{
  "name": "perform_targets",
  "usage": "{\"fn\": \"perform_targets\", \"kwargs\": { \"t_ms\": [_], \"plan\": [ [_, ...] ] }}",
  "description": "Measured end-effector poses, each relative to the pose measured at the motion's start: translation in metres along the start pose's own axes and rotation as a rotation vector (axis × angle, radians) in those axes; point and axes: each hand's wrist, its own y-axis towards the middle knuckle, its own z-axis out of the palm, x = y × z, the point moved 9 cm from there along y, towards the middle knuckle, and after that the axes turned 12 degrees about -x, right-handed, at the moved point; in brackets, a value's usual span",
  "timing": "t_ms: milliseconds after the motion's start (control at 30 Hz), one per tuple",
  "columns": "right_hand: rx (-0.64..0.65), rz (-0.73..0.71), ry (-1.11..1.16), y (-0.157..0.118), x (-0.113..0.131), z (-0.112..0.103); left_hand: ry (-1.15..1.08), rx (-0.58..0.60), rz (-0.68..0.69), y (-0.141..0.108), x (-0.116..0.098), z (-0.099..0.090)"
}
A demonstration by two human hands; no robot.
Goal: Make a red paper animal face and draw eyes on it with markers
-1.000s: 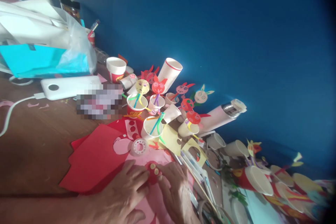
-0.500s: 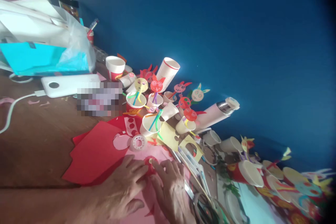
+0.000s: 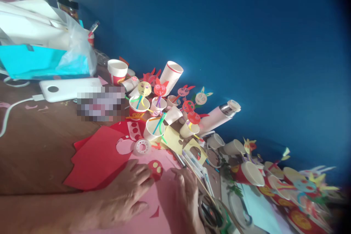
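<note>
On a sheet of pink paper (image 3: 161,199) lies a red paper disc (image 3: 154,172) bearing two pale yellow spots, like eyes. The fingertips of my left hand (image 3: 130,190) rest at the disc's left edge, fingers loosely bent and apart. To the right, my right hand (image 3: 188,190) is lifted away from the disc, its fingers slightly curled with nothing visible in them. Below the disc is a small pointed red scrap (image 3: 155,212). Behind my left hand are red paper sheets (image 3: 101,150), a pink paper shape (image 3: 126,146) and a white tape core (image 3: 142,147).
Paper cups with straws and paper animal heads, including a red-and-white cup (image 3: 138,109), stand along the blue wall. A pink thermos (image 3: 216,117) leans there too. Pens (image 3: 196,162) and scissors (image 3: 211,212) lie right; a power bank (image 3: 70,88) sits left.
My right hand has moved right, off the red disc, and its second pale spot now shows. My left hand has stayed nearly in place. The view has shifted slightly.
</note>
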Motion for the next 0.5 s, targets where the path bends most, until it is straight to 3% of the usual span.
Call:
{"fn": "perform_targets", "kwargs": {
  "t_ms": [200, 400, 500],
  "plan": [
    [0.145, -0.203, -0.233, -0.007, 0.031, 0.019, -0.003, -0.006, -0.042, -0.005, 0.005, 0.011],
    [0.253, -0.218, -0.353, 0.002, 0.046, 0.033, 0.054, -0.023, -0.043, -0.009, 0.008, 0.017],
    [0.199, -0.225, -0.34, 0.001, 0.041, 0.033, 0.028, 0.018, -0.075, -0.007, 0.009, 0.015]
  ]
}}
